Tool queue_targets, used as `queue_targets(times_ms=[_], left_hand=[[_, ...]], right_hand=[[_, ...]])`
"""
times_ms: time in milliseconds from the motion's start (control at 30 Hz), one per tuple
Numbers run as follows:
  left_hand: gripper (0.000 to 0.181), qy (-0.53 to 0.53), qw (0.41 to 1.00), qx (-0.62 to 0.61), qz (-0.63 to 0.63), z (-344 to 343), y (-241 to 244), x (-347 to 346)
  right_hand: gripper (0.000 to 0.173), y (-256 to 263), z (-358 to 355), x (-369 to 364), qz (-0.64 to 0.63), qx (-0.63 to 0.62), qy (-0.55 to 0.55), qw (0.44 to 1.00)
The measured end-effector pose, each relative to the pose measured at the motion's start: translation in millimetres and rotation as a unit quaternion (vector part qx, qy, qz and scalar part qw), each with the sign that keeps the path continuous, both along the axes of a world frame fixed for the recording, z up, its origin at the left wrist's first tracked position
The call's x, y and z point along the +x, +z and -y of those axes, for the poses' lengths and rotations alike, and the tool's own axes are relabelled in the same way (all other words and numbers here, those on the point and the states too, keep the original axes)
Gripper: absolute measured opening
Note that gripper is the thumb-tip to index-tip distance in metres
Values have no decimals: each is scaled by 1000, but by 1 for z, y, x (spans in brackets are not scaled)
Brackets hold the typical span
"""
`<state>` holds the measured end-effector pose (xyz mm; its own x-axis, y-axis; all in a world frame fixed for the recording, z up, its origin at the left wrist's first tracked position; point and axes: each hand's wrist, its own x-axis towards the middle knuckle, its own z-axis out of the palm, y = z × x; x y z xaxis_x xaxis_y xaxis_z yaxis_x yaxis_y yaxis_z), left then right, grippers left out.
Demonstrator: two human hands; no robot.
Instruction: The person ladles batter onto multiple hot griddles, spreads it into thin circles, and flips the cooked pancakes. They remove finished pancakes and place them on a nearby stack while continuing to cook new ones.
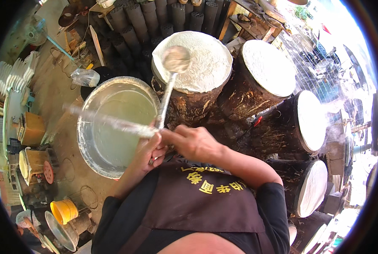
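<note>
Both my hands meet in front of my apron at the right edge of a wide metal basin (pixel 87 136) holding cloudy, pale greenish liquid. My left hand (pixel 149 152) is closed around the lower end of a metal ladle (pixel 168 95). The ladle's blurred round bowl overlaps the white top (pixel 208 66) of a dark drum (pixel 189 108) in view; I cannot tell the height between them. My right hand (pixel 197 143) appears closed on a pale-coated stick (pixel 109 120), which reaches left over the basin and blurs at its far end. Stick and ladle cross at my fingers.
Several more dark drums (pixel 249 85) with white tops curve around my right side, with steam (pixel 333 123) beyond. Stacked honeycomb coal briquettes (pixel 178 16) stand behind. A clear plastic bag (pixel 85 77) lies beyond the basin. Further left are a fan (pixel 36 30) and a yellow bucket (pixel 63 212).
</note>
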<state>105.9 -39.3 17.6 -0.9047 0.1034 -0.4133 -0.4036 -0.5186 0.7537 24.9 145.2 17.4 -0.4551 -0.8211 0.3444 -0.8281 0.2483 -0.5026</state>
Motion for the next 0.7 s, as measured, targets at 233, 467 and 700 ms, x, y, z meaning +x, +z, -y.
queue_targets(times_ms=[233, 467, 700], left_hand=[[56, 186, 982, 11, 44, 48, -17, 25], [42, 378, 919, 81, 83, 61, -24, 45], [48, 390, 917, -72, -36, 37, -48, 81]], right_hand=[[48, -13, 59, -42, 43, -132, 123, 983], [56, -94, 52, -261, -68, 65, -131, 987], [56, -119, 137, -402, -173, 151, -129, 965]])
